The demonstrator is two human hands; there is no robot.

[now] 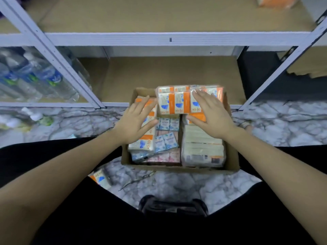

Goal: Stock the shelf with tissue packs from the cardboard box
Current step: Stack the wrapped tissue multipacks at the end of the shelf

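Orange-and-white tissue pack (178, 100), plastic-wrapped, atop cardboard box (177, 169), left hand (137, 123) grip open, right hand (211, 114) open

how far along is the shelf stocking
Early on. Done: one orange pack sits on the upper shelf. In hand: the left hand and right hand, fingers straight, flank an orange-and-white bundle atop the cardboard box. Left: the box is nearly full; the lower shelf is bare.
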